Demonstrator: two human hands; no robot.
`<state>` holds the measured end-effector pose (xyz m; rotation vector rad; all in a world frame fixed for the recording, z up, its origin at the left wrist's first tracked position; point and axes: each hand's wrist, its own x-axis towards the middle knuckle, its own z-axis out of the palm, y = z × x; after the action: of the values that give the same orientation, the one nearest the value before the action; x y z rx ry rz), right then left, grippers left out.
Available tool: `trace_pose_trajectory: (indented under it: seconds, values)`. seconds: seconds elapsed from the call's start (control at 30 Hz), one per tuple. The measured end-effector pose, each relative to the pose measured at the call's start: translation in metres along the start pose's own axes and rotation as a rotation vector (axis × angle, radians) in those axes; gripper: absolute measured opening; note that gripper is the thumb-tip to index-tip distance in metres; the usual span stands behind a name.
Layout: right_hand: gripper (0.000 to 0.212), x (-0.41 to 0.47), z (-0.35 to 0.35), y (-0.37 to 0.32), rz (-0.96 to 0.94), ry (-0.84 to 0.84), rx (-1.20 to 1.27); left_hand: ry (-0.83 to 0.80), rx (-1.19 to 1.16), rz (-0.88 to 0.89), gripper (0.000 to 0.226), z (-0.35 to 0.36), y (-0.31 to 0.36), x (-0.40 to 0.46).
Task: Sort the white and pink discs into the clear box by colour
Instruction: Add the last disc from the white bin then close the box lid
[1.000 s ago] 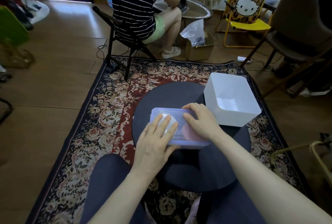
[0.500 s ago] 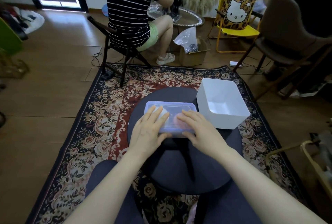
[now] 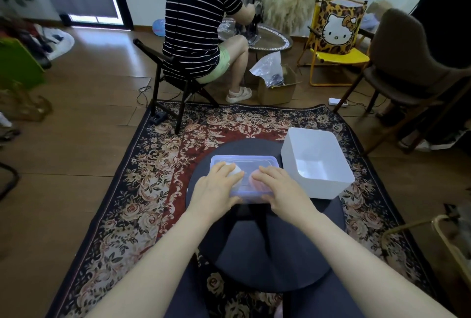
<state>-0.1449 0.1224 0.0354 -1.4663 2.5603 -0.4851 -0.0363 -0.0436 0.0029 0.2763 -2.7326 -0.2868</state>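
Pressing down as before, my left hand [image 3: 218, 188] and right hand [image 3: 283, 188] stay flat, fingers straight and slightly spread, on the lid of the clear box [image 3: 245, 163], now squared up at frame centre. It sits on a dark round table [image 3: 275, 254] over a floral rug [image 3: 142, 190], white bin [image 3: 317, 164] just right. White discs [image 3: 235, 170] and pink discs [image 3: 251, 182] inside are mostly hidden.

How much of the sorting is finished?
Nearly all, it seems. The clear box has its lid on, with white discs at its left and pink discs at its right. The left hand and right hand press flat on the lid. The white bin looks empty. Only sealing seems left.
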Motion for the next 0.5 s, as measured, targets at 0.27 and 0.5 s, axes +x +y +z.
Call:
trace_pose_trajectory:
  seconds: [0.27, 0.5]
  values:
    - [0.036, 0.006, 0.004, 0.008, -0.025, 0.042, -0.006, -0.171, -0.01, -0.092, 0.056, -0.006, 0.005, 0.009]
    - [0.032, 0.016, -0.012, 0.01, -0.049, -0.093, -0.051, -0.228, -0.002, 0.006, 0.065, -0.014, -0.004, 0.013]
